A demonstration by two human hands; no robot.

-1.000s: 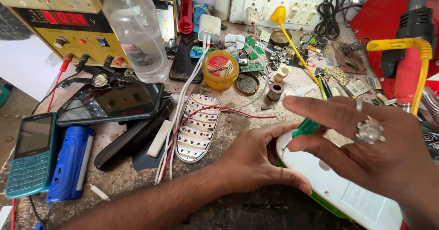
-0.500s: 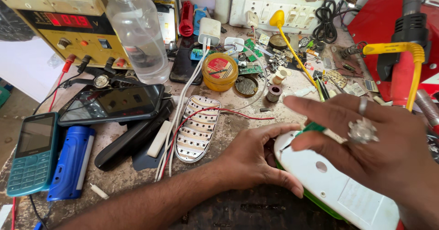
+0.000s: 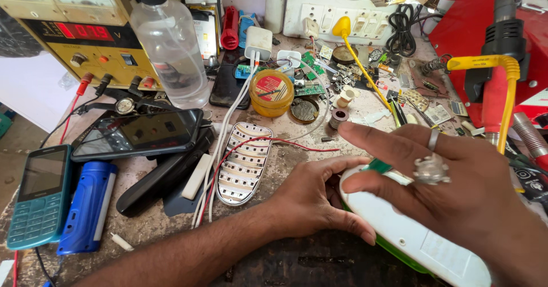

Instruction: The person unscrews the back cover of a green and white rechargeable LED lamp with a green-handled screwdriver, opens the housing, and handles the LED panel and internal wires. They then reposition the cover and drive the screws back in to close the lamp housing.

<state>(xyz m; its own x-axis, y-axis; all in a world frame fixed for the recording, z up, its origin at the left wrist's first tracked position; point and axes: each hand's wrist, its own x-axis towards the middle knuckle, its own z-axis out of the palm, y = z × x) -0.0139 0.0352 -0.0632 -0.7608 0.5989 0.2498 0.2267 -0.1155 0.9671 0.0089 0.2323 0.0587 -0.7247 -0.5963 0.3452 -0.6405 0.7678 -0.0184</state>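
A: Change since the earlier frame? The right hand [image 3: 456, 190] has slid slightly left over the white casing [image 3: 411, 241]; the left hand [image 3: 314, 201] has barely shifted.

B: Agreed. Fingers?

A: Left hand's fingers curl round the near end of the casing, thumb underneath, touching it. Right hand hovers above it, fingers spread and apart, big silver ring [image 3: 431, 170] on one, plain band on the next. Cannot tell whether the right palm touches the casing.

B: Casing location?

A: Bottom right of the workbench [image 3: 171, 230], long white oval shell with a green edge underneath, a paler rectangular patch near its far end.

B: Next out?

A: LED board [image 3: 242, 161], oval, rows of small lamps, red wire across it, just left of the left hand. Further left a blue torch [image 3: 85, 207] beside a teal keypad phone [image 3: 37, 195], and a black smartphone [image 3: 137, 133] stacked on dark covers.

B: Labels?

A: Round yellow tin [image 3: 272, 93] with a red label on its lid, mid-bench. Clear plastic bottle [image 3: 168, 47] behind the smartphone, faint printed band low on it. Far left, yellow power supply [image 3: 74, 30] with a red digital display. Far right, black hot-air gun [image 3: 502, 36] against a red case, yellow cable looped by it. White socket strip [image 3: 325, 7] at the back.
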